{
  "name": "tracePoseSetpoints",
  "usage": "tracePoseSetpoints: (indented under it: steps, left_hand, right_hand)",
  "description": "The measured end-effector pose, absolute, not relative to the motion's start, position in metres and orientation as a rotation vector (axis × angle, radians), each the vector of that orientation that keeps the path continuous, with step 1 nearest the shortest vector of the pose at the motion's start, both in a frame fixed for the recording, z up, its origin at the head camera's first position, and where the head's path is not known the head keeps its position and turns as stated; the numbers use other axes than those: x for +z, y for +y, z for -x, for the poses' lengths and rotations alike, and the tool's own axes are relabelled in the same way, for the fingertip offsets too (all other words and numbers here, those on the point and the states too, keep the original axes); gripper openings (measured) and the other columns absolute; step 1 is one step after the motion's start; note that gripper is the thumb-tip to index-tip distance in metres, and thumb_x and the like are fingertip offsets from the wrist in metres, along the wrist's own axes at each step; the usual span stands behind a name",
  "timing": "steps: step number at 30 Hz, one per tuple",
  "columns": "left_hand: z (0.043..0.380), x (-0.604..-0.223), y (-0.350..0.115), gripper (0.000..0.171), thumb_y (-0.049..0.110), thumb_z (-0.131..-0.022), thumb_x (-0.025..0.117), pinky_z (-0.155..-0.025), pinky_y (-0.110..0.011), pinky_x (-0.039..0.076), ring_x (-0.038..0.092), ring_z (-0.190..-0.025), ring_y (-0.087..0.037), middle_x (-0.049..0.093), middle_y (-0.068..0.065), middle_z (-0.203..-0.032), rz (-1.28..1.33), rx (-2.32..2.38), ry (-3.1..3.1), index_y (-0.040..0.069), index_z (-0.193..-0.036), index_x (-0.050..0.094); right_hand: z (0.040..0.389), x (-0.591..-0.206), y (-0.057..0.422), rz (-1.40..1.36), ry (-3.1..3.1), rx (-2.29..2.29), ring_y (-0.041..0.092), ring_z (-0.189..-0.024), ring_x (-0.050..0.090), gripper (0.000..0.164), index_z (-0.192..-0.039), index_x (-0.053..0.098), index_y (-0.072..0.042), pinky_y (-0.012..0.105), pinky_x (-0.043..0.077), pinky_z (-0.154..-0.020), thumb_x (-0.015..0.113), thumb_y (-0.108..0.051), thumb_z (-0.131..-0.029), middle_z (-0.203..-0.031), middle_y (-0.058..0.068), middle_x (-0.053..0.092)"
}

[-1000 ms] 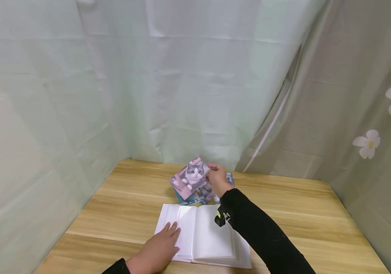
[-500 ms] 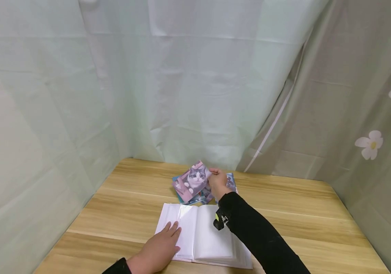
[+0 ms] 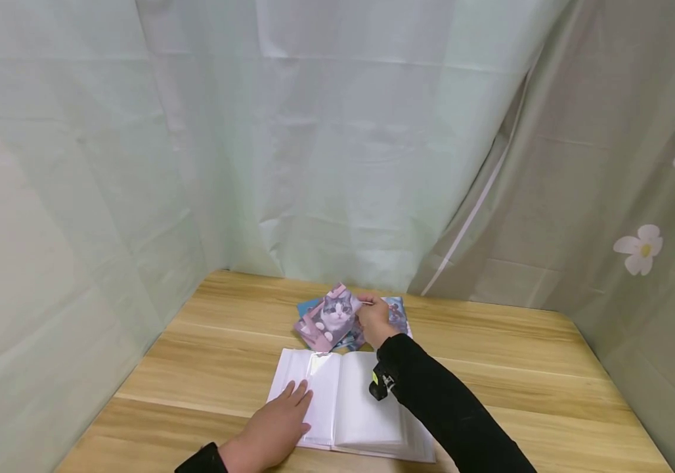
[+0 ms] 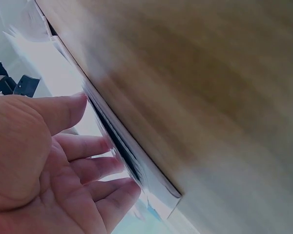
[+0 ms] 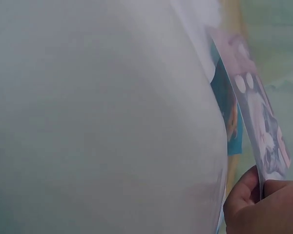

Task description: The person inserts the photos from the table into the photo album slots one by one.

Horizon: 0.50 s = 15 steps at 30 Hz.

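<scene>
Between thumb and fingers, my right hand (image 3: 375, 320) pinches the right edge of a cat photo card (image 3: 331, 320), pink and grey, tilted over other cards. In the right wrist view, that hand (image 5: 263, 204) grips one end of the card (image 5: 256, 102). An open photo album (image 3: 370, 407) with white pages lies near the table's front. My left hand (image 3: 272, 424) rests with spread, straight fingers on its left page. The left wrist view has those fingers on the album (image 4: 136, 151), seen from its edge.
Several picture cards lie behind the album, including a blue one (image 3: 306, 306) and a bluish-purple one (image 3: 398, 314) beside my right hand. The wooden table (image 3: 509, 368) ends at hanging curtains (image 3: 337, 164) at the back and sides.
My right hand has lowered slightly with the cat photo card, uncovering the blue card's corner at the upper left. The left hand stays on the album.
</scene>
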<state>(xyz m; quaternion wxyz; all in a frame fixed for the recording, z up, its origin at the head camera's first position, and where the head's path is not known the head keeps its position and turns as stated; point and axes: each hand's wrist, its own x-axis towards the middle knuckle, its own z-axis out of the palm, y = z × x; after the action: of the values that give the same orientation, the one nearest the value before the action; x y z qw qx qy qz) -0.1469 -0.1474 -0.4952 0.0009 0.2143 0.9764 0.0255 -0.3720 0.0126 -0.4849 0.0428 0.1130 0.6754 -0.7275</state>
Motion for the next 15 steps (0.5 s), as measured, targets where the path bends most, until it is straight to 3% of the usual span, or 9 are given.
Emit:
tracePoseSetpoints:
  steps: [4, 11, 15]
  left_hand:
    - [0.146, -0.494, -0.147, 0.050, 0.029, -0.094, 0.068, -0.105, -0.045, 0.046, 0.054, -0.127, -0.041, 0.058, -0.023, -0.137, -0.681, 0.075, 3.081, -0.006, -0.129, 0.062]
    - [0.145, -0.490, -0.146, 0.050, 0.028, -0.094, 0.068, -0.106, -0.045, 0.045, 0.054, -0.127, -0.041, 0.058, -0.024, -0.137, -0.674, 0.076, 3.075, -0.007, -0.129, 0.062]
    - [0.145, -0.490, -0.146, 0.050, 0.029, -0.094, 0.067, -0.107, -0.045, 0.044, 0.054, -0.128, -0.040, 0.058, -0.023, -0.137, -0.682, 0.045, 3.071, -0.006, -0.130, 0.062]
  right_hand:
    - [0.371, -0.484, 0.017, -0.314, 2.075, -2.171, 0.011, -0.048, 0.035, 0.041, -0.117, 0.062, 0.007, 0.024, 0.030, -0.045, 0.046, 0.022, -0.082, -0.087, 0.011, 0.054]
    - [0.377, -0.492, 0.025, -0.234, 2.171, -2.071, 0.013, -0.048, 0.040, 0.038, -0.105, 0.068, 0.000, 0.026, 0.038, -0.046, 0.049, 0.020, -0.078, -0.083, 0.011, 0.057]
    - [0.378, -0.492, 0.029, -0.198, 2.165, -2.037, 0.014, -0.050, 0.044, 0.038, -0.105, 0.067, -0.001, 0.025, 0.039, -0.045, 0.050, 0.019, -0.078, -0.083, 0.012, 0.058]
